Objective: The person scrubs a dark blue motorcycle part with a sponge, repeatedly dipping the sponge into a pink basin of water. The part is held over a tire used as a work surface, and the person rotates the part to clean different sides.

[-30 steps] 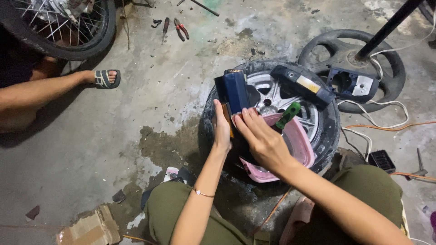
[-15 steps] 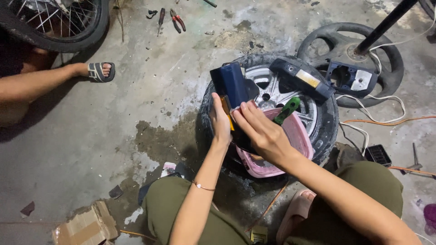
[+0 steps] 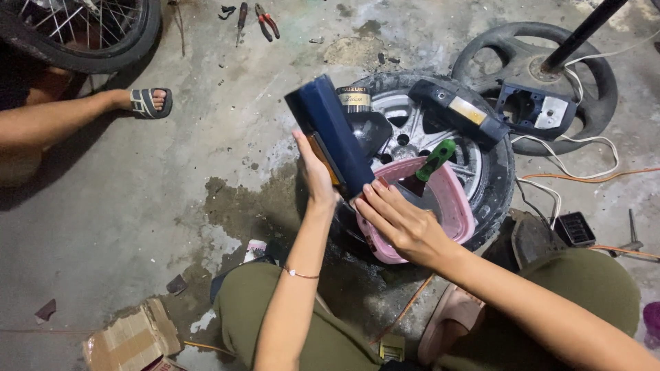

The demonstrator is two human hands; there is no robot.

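Observation:
Both my hands hold a long dark blue plastic panel [image 3: 330,130] tilted upright over a small wheel with a black tyre [image 3: 496,165] lying flat on the floor. My left hand [image 3: 315,175] grips the panel's lower left edge. My right hand [image 3: 399,221] holds its bottom end, fingers resting against it. A pink basin [image 3: 457,206] sits on the wheel with a green-handled scraper [image 3: 430,165] in it. A second dark blue part [image 3: 457,110] lies across the silver rim, beside a black cap [image 3: 357,103].
A steering wheel [image 3: 529,41] with a blue cover piece [image 3: 536,110] and white cables lies at the right. Another person's leg and sandalled foot [image 3: 148,102] rest at the left by a spoked wheel [image 3: 82,27]. Pliers [image 3: 267,19] lie at the top; cardboard [image 3: 130,340] lower left.
The blue panel has been lifted and tilted more upright in both hands. The camera view has shifted slightly closer to the wheel.

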